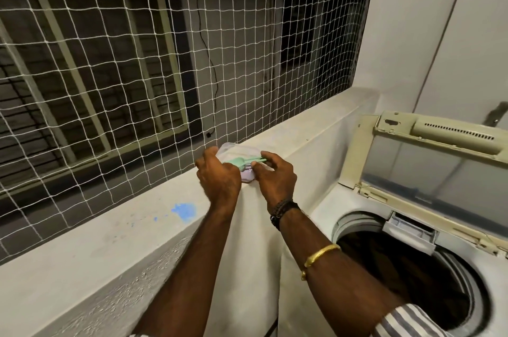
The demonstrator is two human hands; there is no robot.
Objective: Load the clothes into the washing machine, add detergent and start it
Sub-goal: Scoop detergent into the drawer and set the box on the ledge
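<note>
Head view: a clear detergent container (233, 150) sits on the ledge (110, 240), between both hands. The left hand (218, 177) curls round its left side. The right hand (275, 176) pinches the green scoop (236, 163) at the container's top. The washing machine (330, 207) stands open to the right.

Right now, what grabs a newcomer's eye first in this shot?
Mid-frame at the ledge, the left hand grips a clear plastic container and the right hand pinches a green scoop over it. At right, the top-load washing machine has its lid raised and its drum dark. White netting fills the upper left.
</note>
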